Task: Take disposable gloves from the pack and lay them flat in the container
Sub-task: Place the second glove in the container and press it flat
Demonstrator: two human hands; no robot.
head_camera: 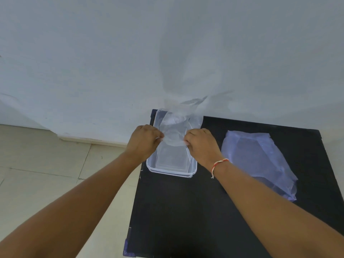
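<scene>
1. both bare forearms come in from the bottom edge, nearest to the camera, and reach forward over a black table (186,211).
2. on the far left, beside the table, lies a floor (46,164) of pale tiles, and behind it stands a white wall (93,53).
3. left hand (144,141) is closed in a pinch; its fingertips hold the left edge of a thin clear disposable glove (174,135).
4. the glove is stretched between the two hands, above the far half of a clear plastic container (170,171). its upper part rises crumpled toward the wall and also spreads a little past the right rim of the container.
5. the container is rectangular and stands at the far left corner of the table, with its long side running away from the camera. inside it more clear plastic seems to lie flat on the bottom, but how many pieces i cannot tell.
6. right hand (202,144) is also closed in a pinch, and it holds the right edge of the same glove. the two hands are near each other, not touching.
7. on the right wrist sits a thread bracelet (217,164), red and white, with a loose end hanging down.
8. further right, well apart from the container, the pack of gloves (260,161) lies flat on the table; it looks bluish and half transparent, with wrinkled edges.
</scene>
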